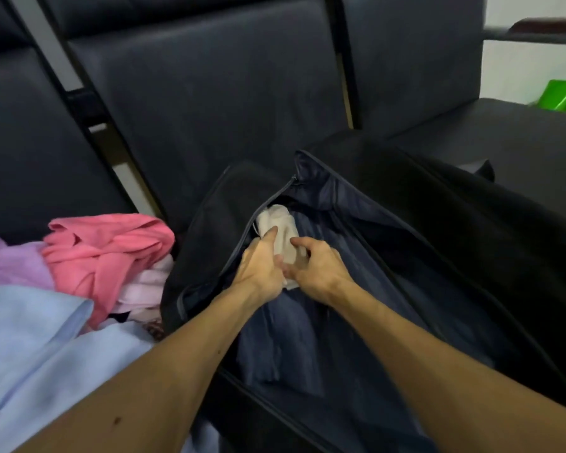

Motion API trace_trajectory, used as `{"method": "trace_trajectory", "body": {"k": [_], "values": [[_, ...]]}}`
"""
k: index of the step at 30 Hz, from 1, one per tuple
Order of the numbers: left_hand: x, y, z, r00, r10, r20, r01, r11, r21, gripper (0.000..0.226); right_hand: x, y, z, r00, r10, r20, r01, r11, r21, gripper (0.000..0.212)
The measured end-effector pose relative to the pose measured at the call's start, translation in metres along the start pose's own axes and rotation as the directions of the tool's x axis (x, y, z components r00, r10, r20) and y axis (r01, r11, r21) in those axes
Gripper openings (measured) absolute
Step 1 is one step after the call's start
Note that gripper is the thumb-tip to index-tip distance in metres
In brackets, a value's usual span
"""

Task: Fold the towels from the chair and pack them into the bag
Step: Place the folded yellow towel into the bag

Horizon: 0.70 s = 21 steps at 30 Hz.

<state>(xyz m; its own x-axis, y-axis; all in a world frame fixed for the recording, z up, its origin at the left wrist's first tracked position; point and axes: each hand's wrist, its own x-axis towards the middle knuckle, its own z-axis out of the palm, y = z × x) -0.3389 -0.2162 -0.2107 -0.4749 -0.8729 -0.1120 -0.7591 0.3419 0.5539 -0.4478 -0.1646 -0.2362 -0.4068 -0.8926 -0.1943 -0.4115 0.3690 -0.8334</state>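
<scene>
2 hands gripped 1 folded cream towel (276, 222) inside the open black bag (438, 223), at the far-left corner of its mouth just below the zipper end (294, 178). The towel's long axis ran away from the person toward that corner. The left hand (262, 266) and right hand (321, 268) held its near end side by side, fingers curled round the cloth, with the towel straight ahead of both and neither hand plainly nearer. Under it, navy fabric (307, 338) lay in loose folds. The bag's left wall stood close against the towel, probably the only thing crowding the tuck. Just left of the bag, unfolded towels sat heaped against the dark chair (209, 93) — a pink towel (105, 253), a purple towel (10, 263), a pale pink towel (147, 279) and a light blue towel (30, 338). At far right, a green object (562, 96) sat well apart.
</scene>
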Motion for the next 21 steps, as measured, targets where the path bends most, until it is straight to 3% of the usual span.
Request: {"method": "trace_trajectory", "body": {"k": [5,13,16,19,21], "values": [[0.013,-0.005,0.01,0.996,-0.087,0.03,0.084,0.992,0.094,0.065,0.003,0.005,0.004,0.99,-0.08,-0.116,0.076,0.996,-0.044,0.059],[-0.001,0.013,-0.003,0.983,-0.165,0.085,0.157,0.983,0.093,0.066,-0.018,-0.003,-0.018,0.997,-0.072,0.001,0.072,0.997,0.009,0.063],[-0.023,0.027,-0.014,0.989,-0.117,0.088,0.111,0.991,0.069,0.057,-0.038,-0.013,-0.029,0.999,-0.049,0.023,0.049,0.999,-0.005,0.062],[-0.059,0.042,-0.033,0.992,-0.079,0.1,0.082,0.996,-0.03,0.052,-0.071,-0.032,-0.043,0.999,-0.04,-0.005,0.04,0.999,0.004,0.046],[-0.088,0.047,-0.055,0.998,-0.05,0.029,0.053,0.994,-0.099,0.043,-0.098,-0.048,-0.05,0.997,-0.06,-0.052,0.061,0.998,0.03,0.035]]}}
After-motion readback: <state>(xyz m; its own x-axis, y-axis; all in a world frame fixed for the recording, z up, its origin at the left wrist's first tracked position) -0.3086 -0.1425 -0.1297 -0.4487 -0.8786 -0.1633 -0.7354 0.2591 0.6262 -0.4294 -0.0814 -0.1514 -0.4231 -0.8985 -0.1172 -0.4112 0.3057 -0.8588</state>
